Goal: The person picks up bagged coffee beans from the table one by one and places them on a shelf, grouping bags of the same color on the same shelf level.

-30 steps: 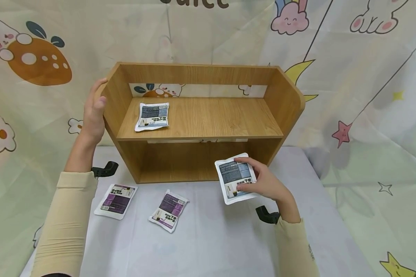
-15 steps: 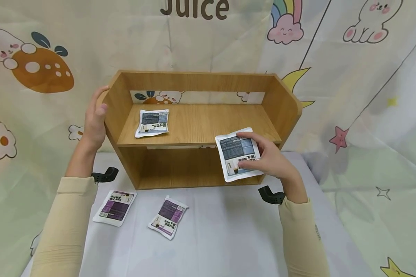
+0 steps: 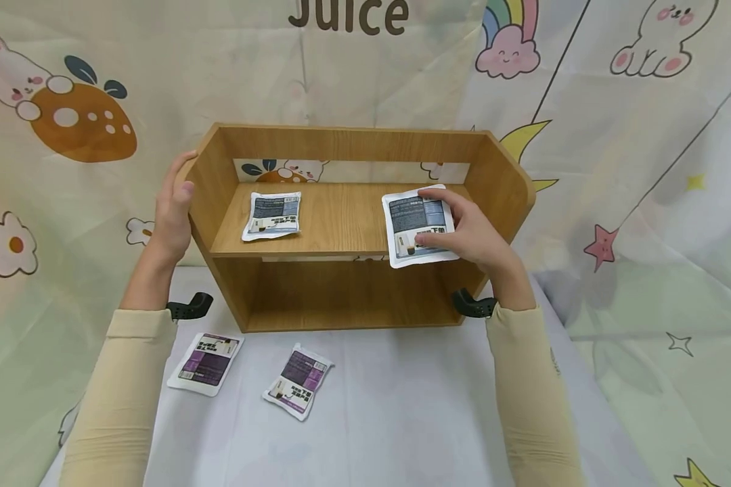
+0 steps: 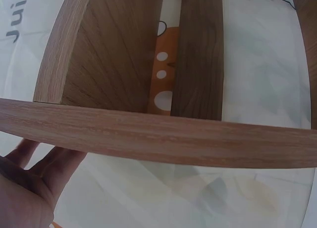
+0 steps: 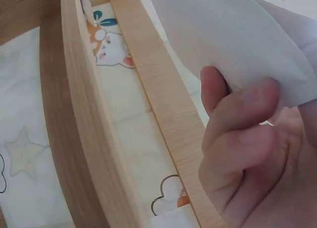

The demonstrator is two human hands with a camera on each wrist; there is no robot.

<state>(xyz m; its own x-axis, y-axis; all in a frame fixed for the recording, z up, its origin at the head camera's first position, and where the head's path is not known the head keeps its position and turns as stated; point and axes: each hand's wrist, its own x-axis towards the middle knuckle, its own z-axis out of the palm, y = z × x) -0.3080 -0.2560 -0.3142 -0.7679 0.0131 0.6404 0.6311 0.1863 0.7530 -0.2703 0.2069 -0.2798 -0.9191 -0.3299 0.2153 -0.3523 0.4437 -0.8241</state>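
My right hand [image 3: 472,233] pinches a flat white pouch [image 3: 419,216] with a blue-grey printed label, thumb across its front and fingers behind. It is raised in front of the upper shelf's right part; in the right wrist view the pouch's plain back [image 5: 233,34] shows above curled fingers. A similar blue-labelled pouch [image 3: 272,215] lies on the upper shelf at the left. With fingers extended, my left hand [image 3: 173,210] rests against the outer left side of the two-tier wooden shelf [image 3: 341,247]. In the left wrist view its fingers [image 4: 62,166] pass behind the panel edge.
Two pouches with purple labels lie on the white-covered table [image 3: 371,419] before the shelf: one pouch [image 3: 207,364] at the left, another pouch [image 3: 298,382] nearer the middle. Behind the shelf hangs a cartoon-printed cloth [image 3: 365,81].
My right hand has lifted the blue-labelled pouch from in front of the lower tier up to the upper shelf's level. My left hand has stayed at the shelf's side.
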